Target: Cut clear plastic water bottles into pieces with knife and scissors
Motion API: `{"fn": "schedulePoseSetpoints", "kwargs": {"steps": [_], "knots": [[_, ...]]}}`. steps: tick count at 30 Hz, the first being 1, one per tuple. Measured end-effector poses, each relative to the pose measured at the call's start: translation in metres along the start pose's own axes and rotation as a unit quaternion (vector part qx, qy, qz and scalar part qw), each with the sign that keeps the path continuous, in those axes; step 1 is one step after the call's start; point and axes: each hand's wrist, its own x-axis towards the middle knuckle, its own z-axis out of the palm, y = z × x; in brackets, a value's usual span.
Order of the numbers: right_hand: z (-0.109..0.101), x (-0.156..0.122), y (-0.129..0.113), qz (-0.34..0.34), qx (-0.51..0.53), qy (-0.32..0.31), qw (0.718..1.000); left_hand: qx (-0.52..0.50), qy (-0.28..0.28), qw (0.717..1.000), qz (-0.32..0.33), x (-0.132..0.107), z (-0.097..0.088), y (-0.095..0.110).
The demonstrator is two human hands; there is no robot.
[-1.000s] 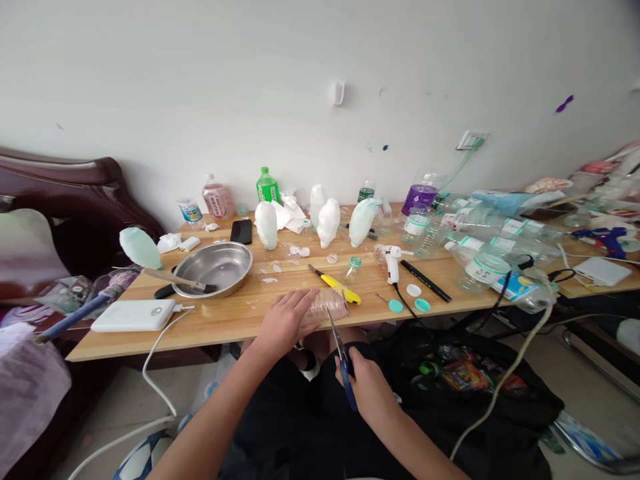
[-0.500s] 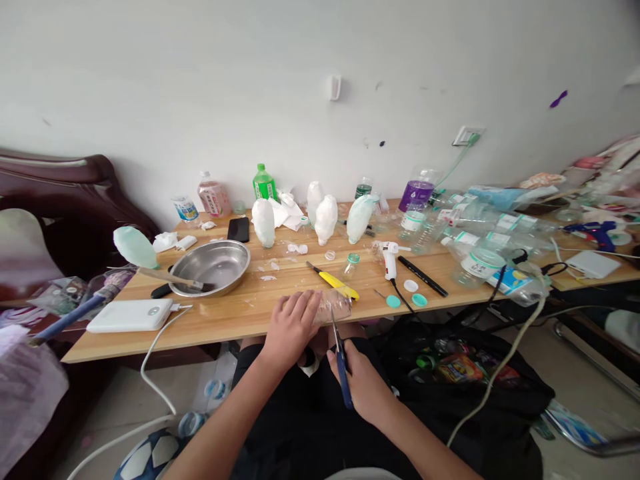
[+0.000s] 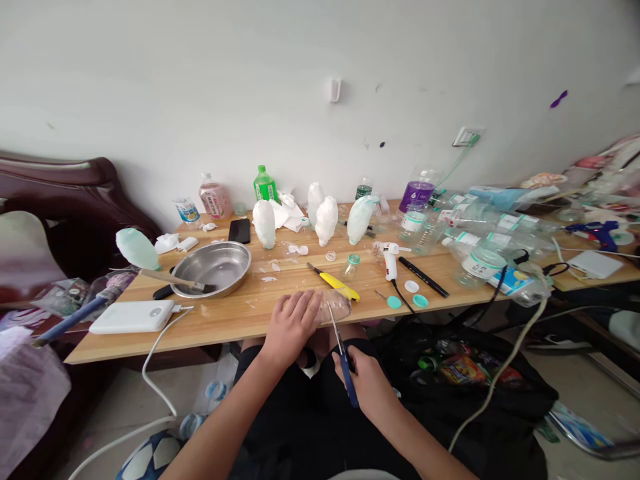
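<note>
My left hand [image 3: 296,325] is wrapped over a clear plastic bottle piece [image 3: 336,307] at the table's front edge, so part of it is hidden. In my right hand [image 3: 366,377] are blue-handled scissors [image 3: 346,370], their blades pointing up and leftward against the plastic. Just behind the piece lies a yellow utility knife [image 3: 335,281]. Beyond the knife stands a small clear bottle neck with a green cap [image 3: 353,265]. To the right rests a white hot glue gun [image 3: 390,261], with a black marker [image 3: 423,276] beside it.
On the left are a metal bowl [image 3: 235,273] with a brush [image 3: 177,281] on its rim and a white power bank [image 3: 131,316]. Several white paper-covered shapes [image 3: 327,220] stand toward the wall. Clear plastic bottles [image 3: 480,220] crowd the right. A white cable [image 3: 150,353] hangs off the front edge.
The scissors and my right hand have shifted slightly right, and the blades lie a little further left on the plastic. My left hand keeps its hold.
</note>
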Motion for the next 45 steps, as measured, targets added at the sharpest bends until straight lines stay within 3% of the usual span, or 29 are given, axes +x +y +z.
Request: {"fn": "schedulePoseSetpoints", "kwargs": {"steps": [6,10,14,25,34,40,45], "knots": [[-0.01,0.0,-0.005,-0.012,0.048,-0.057,0.997,0.037,0.011,0.999,0.006,-0.007,0.007,0.005],[-0.011,0.002,-0.014,0.0,0.065,-0.061,0.996,0.038,0.014,0.999,0.02,-0.012,0.01,0.01],[-0.013,0.005,-0.018,0.022,0.01,-0.043,0.999,0.026,0.014,1.0,0.004,-0.013,0.009,0.012],[0.001,0.003,-0.006,0.03,0.005,-0.009,1.0,-0.027,0.099,0.994,-0.021,-0.019,0.017,0.011],[0.006,-0.001,0.0,0.035,0.106,-0.072,0.991,-0.041,0.149,0.988,-0.021,-0.022,0.016,0.009],[-0.003,0.004,-0.014,-0.004,0.061,-0.089,0.994,-0.043,0.128,0.991,-0.021,-0.026,0.016,0.009],[-0.007,0.007,-0.021,0.022,0.009,-0.066,0.998,-0.067,0.12,0.99,-0.037,-0.027,0.013,0.011]]}}
